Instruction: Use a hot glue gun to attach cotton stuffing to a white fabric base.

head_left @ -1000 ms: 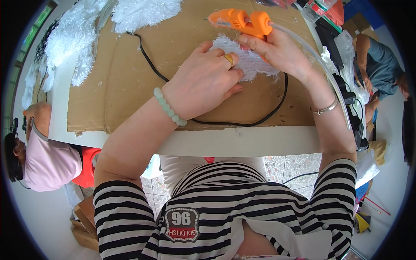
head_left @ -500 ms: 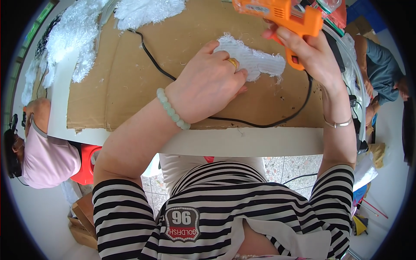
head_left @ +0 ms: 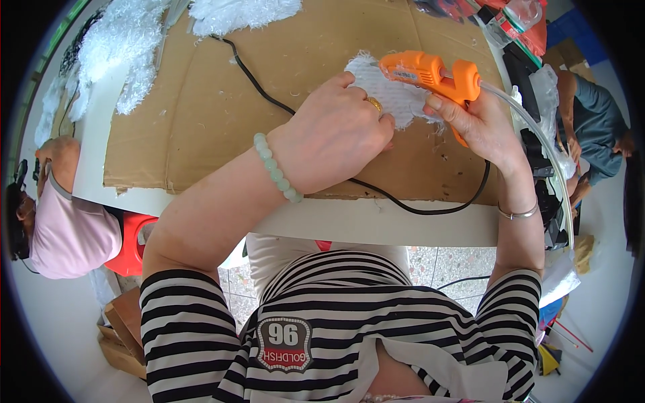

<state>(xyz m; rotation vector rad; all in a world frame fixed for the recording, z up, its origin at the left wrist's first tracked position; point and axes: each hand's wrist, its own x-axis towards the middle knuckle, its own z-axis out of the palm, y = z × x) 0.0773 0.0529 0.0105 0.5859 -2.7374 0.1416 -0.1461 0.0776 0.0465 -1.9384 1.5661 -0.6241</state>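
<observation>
An orange hot glue gun [head_left: 430,75] is gripped by my right hand [head_left: 480,124], its nozzle tip over the upper part of a white fringed fabric piece [head_left: 396,101]. A clear glue stick or tube runs from the gun's rear toward the right. The fabric lies flat, ribbed side up, on a sheet of brown cardboard [head_left: 222,151]. My left hand [head_left: 336,131] rests at the fabric's left edge with curled fingers; the fingertips and whatever they pinch are hidden beneath the hand. The gun's black cord [head_left: 430,212] loops under my left wrist.
White shaggy fabric pieces [head_left: 245,13] lie at the far edge, with a larger fluffy heap [head_left: 121,54] at far left. Clear plastic packaging [head_left: 521,17] and black items crowd the right side. One person in pink [head_left: 70,232] sits left, another in grey-blue [head_left: 594,124] right.
My right hand has brought the glue gun down and nearer, so its nozzle now sits over the fabric. My left hand, the cardboard and fabric appear shifted slightly right.
</observation>
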